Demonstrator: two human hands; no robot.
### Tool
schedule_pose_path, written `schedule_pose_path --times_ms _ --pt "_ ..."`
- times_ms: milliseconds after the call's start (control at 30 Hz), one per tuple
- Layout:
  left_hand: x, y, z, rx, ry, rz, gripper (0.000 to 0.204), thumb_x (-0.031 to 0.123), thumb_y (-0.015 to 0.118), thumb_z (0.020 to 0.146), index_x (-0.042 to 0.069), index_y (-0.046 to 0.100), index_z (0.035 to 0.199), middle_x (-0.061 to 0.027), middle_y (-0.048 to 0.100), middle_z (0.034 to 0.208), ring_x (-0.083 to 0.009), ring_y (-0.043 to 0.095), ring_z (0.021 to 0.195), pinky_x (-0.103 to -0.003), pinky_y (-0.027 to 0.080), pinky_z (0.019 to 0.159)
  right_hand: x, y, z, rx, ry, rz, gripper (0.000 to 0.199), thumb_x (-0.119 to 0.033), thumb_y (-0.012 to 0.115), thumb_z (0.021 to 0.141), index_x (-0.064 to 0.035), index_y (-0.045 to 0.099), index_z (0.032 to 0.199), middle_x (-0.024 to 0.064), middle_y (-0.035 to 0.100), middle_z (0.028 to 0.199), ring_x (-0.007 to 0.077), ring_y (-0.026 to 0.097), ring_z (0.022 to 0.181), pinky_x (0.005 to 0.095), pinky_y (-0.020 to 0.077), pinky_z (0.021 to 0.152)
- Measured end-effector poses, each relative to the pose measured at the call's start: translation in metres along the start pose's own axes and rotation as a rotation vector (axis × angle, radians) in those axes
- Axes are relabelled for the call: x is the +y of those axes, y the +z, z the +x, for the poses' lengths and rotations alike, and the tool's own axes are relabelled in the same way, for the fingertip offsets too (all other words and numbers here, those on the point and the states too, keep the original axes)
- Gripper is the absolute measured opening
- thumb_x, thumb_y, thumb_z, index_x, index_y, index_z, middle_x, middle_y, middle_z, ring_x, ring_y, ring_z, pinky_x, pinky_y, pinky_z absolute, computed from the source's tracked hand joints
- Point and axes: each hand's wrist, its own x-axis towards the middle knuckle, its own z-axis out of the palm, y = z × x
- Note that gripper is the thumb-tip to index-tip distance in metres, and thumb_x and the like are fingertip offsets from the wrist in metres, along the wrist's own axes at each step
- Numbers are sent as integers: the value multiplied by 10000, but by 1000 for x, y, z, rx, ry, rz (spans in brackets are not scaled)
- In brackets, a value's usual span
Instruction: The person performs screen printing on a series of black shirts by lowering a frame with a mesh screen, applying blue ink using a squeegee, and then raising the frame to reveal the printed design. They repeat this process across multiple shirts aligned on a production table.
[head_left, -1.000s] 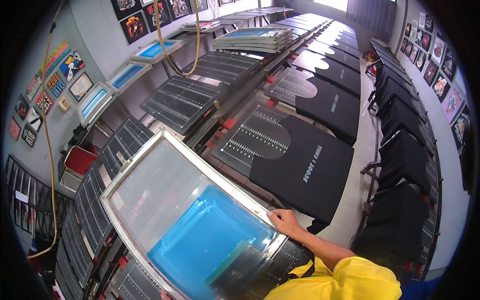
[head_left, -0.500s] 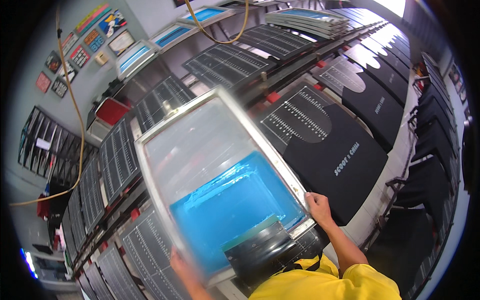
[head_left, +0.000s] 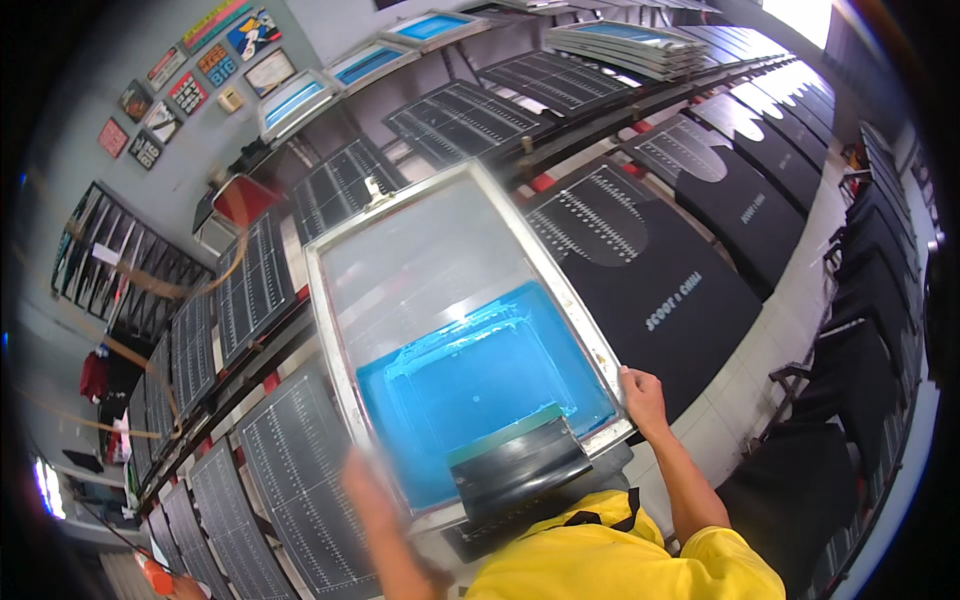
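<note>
A screen-printing frame (head_left: 572, 300) with pale metal rails lies tilted across the middle of the view. Its mesh is translucent at the far end and blue (head_left: 480, 370) over the near half. My right hand (head_left: 642, 398) has its fingers closed round the right rail, close to the near corner. Beside the left rail is my left hand (head_left: 370, 490), so smeared by motion that its fingers do not show. A squeegee with a wide black holder (head_left: 520, 465) and a greenish edge rests at the screen's near end.
Black printed T-shirts (head_left: 670, 310) lie on boards to the right. Dark boards with white marks (head_left: 300, 470) line the left and far sides. Several stacked screens (head_left: 630, 50) sit far off. A blurred yellowish cord (head_left: 130, 350) hangs left. An orange object (head_left: 155, 575) shows lower left.
The frame sits slightly farther right in view. My left hand has become more blurred beside its rail. The cord has swung left and down. An orange object has appeared at lower left.
</note>
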Motion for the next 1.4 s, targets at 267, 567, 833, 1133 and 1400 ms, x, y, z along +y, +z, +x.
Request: schedule_pose_path --times_ms 267,567,833,1133,1400 --pt "-18 40 -43 -37 38 -91 436 267 410 1029 -53 602 1253 -101 661 1178 -182 626 1050 -333 475 945 27 -60 17 -18 -7 -28 477 -343 531 990 84 622 797 73 545 605 112 483 613 363 405 583" --pt "-91 150 -110 26 120 32 382 200 448 1006 -35 614 1259 -68 634 1152 -159 588 1040 -299 453 929 89 -178 120 -16 -107 -16 419 -291 537 977 80 605 794 122 494 580 135 460 593 376 398 582" --pt "-151 298 -199 189 14 179 500 144 540 971 -98 478 1404 -188 599 1326 -216 546 1216 -334 399 1054 124 -327 209 -86 -133 -50 377 -228 518 980 109 623 846 59 546 639 125 482 655 360 398 614" --pt "-197 358 -225 100 38 38 534 175 538 988 -128 430 1414 -183 566 1359 -215 535 1240 -329 377 1077 166 -379 251 -67 -150 -93 360 -203 523 968 119 620 840 118 541 629 154 469 635 394 394 615" --pt "-175 374 -216 118 18 73 620 247 569 975 -146 402 1425 -223 554 1389 -236 528 1274 -317 378 1079 199 -368 273 -135 -94 -98 402 -234 541 963 103 551 746 83 461 611 147 407 636 400 365 603"
